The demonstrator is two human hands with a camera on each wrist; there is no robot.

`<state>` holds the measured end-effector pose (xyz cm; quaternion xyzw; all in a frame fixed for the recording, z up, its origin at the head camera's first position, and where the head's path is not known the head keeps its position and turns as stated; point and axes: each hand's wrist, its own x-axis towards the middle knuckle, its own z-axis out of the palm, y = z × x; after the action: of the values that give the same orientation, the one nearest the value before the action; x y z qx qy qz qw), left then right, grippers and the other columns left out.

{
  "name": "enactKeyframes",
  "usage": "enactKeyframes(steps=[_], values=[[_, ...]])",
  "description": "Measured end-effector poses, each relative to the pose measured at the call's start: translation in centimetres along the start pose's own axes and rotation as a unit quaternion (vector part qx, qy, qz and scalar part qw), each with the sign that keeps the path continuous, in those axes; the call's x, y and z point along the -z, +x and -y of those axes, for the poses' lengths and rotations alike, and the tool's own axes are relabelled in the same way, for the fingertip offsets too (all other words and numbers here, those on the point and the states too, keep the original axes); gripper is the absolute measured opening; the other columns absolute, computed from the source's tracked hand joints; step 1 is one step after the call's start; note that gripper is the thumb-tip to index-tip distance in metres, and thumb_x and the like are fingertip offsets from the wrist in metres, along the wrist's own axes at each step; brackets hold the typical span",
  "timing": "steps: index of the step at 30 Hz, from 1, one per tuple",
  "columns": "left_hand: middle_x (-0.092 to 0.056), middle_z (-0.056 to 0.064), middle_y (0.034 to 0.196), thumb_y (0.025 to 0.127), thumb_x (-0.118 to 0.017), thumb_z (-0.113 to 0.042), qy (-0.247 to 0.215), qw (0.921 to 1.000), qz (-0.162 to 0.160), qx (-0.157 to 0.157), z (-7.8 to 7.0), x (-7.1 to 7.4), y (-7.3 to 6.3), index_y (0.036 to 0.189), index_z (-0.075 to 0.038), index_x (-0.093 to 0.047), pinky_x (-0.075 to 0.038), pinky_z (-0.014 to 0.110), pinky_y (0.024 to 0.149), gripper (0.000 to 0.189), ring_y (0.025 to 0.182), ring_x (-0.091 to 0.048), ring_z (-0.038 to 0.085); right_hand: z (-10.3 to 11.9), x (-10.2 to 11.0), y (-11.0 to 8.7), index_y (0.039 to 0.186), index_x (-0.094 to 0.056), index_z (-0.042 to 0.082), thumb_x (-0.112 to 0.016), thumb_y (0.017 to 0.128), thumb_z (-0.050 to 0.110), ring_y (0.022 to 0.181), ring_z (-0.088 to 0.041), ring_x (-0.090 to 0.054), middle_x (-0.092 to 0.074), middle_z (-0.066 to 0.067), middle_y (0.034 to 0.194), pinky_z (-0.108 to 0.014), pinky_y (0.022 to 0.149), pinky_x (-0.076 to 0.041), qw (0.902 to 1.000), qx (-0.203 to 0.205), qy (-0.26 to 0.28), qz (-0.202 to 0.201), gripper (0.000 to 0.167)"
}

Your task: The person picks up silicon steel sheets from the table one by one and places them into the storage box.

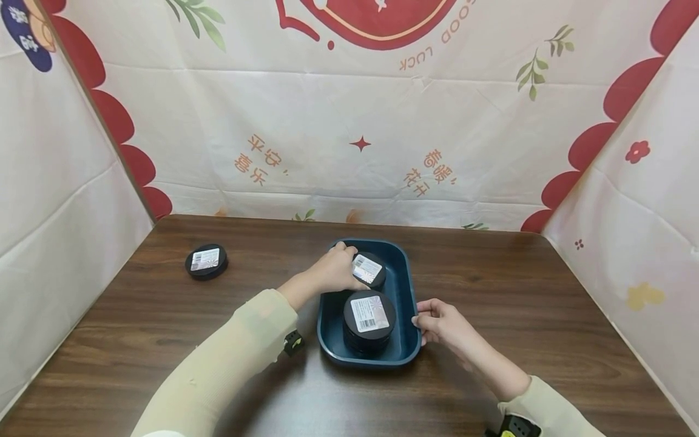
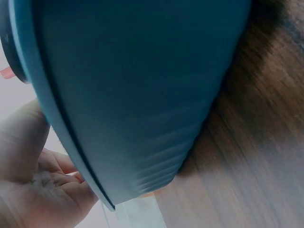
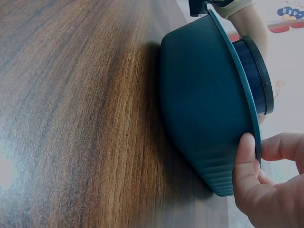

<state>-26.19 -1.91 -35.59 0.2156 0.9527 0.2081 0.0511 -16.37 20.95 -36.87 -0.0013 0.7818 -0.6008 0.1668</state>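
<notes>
A dark blue rectangular tray sits on the wooden table. Inside its near half stands a round black jar with a white label on the lid, apparently on top of another. At the far end of the tray, my left hand reaches over the left rim and grips a second labelled black jar by its side. The left fingertips are partly hidden behind it. My right hand pinches the tray's right rim between thumb and fingers, which the right wrist view shows closely on the tray wall.
Apart from the tray, a third black jar with a white label lies on the table's far left. A printed white cloth hangs behind the table, and similar cloth lines both sides.
</notes>
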Motion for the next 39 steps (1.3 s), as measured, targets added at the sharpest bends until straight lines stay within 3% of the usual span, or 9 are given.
enactKeyframes(steps=[22, 39], values=[[-0.051, 0.017, 0.119, 0.070, -0.077, -0.049, 0.039, 0.9992, 0.009, 0.007, -0.50, 0.27, 0.06, 0.134, 0.003, -0.044, -0.049, 0.034, 0.085, 0.088, 0.097, -0.053, 0.022, 0.15, 0.06, 0.06, 0.117, -0.041, -0.016, -0.051, 0.086, 0.003, 0.066, -0.019, -0.055, -0.056, -0.017, 0.088, -0.028, 0.060, -0.051, 1.0000, 0.000, 0.001, -0.002, 0.038], [-0.052, 0.016, 0.118, 0.069, -0.078, -0.049, 0.035, 0.9993, 0.008, 0.002, -0.48, 0.15, -0.07, 0.133, 0.003, -0.045, -0.050, 0.034, 0.084, 0.088, 0.096, -0.053, 0.021, -0.03, 0.06, 0.09, 0.117, -0.040, -0.016, -0.051, 0.087, 0.003, 0.066, -0.018, -0.054, -0.056, -0.017, 0.089, -0.028, 0.061, -0.051, 1.0000, -0.003, 0.000, -0.002, 0.038]])
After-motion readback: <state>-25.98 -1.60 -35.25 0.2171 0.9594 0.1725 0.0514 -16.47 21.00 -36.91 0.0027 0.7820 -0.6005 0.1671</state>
